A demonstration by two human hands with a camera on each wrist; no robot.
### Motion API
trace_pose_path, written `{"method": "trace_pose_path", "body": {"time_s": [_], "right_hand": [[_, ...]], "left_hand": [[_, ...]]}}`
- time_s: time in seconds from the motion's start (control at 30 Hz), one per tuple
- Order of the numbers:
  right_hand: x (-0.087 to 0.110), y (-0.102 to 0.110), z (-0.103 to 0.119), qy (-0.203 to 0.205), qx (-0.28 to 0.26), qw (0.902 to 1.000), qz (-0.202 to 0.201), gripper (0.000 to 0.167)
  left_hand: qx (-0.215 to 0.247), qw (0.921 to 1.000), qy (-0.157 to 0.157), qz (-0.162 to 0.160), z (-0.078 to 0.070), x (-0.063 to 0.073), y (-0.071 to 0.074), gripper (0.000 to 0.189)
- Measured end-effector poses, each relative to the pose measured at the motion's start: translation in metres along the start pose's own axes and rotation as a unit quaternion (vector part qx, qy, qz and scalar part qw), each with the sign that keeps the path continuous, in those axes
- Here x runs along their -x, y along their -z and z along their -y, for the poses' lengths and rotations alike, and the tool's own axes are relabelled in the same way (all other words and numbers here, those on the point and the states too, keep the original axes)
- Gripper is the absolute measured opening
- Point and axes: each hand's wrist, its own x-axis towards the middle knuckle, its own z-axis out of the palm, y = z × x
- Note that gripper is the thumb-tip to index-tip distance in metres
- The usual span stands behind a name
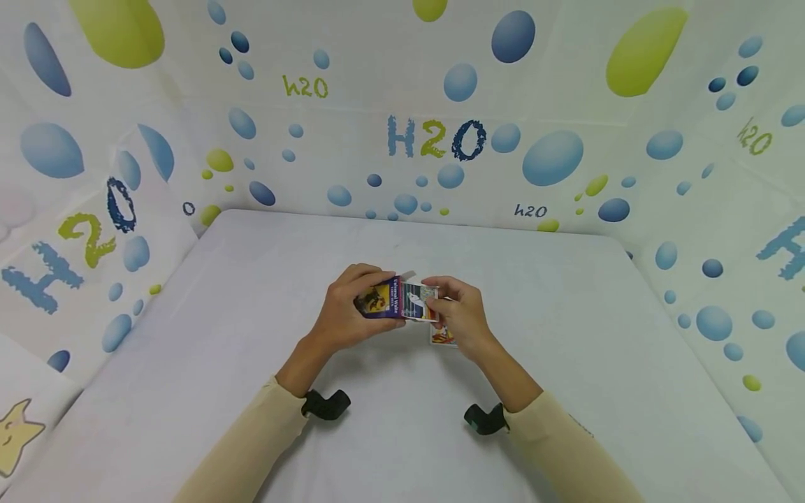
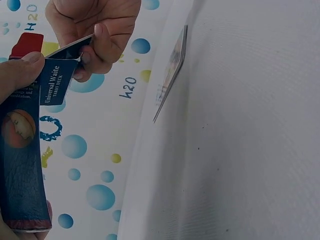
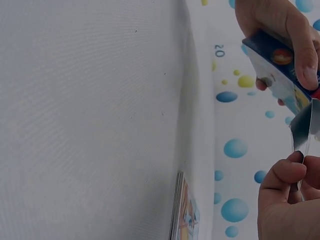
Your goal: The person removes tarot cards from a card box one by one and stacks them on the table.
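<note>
My left hand (image 1: 339, 314) grips a dark blue tarot card box (image 1: 379, 300), its thumb along one edge. "Universal Waite Tarot Deck" is printed on the end part of the box in the left wrist view, beside a red flap (image 2: 27, 45). At the box's right end, my right hand (image 1: 465, 318) pinches a tarot card (image 1: 415, 302) between thumb and fingers. That card's left edge meets the box's end; how much lies inside is hidden. Below the right hand, a small stack of tarot cards (image 1: 443, 336) lies on the table, partly covered by the hand.
A white cloth covers the table (image 1: 251, 279). Behind and at the sides hangs a white curtain (image 1: 352, 154) with blue and green drops and "H2O" lettering. Dark wrist bands (image 1: 327, 405) stick out beside both beige sleeves (image 1: 251, 440).
</note>
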Motion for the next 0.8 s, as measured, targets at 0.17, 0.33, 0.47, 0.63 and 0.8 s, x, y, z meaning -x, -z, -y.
{"method": "trace_pose_path", "body": {"time_s": [0.17,0.33,0.47,0.63,0.8], "right_hand": [[0.0,0.001,-0.003,0.002,0.006,0.9999,-0.008,0.032],[0.001,0.0,-0.005,0.0,0.012,0.9998,-0.013,0.032],[0.002,0.001,-0.006,-0.005,0.012,0.9998,-0.017,0.031],[0.002,0.004,-0.01,-0.013,0.008,0.9995,-0.027,0.03],[0.004,0.007,-0.013,-0.013,0.01,0.9992,-0.037,0.03]], "left_hand": [[0.002,1.0,0.003,0.001,0.0,0.001,0.0,0.073],[0.003,1.0,0.001,0.004,0.002,0.002,0.001,0.073],[0.002,1.0,0.003,0.007,0.002,0.002,0.001,0.073],[0.003,0.9999,0.008,0.006,0.003,0.002,0.002,0.074],[-0.001,0.9999,0.013,0.007,0.004,0.002,0.001,0.074]]}}
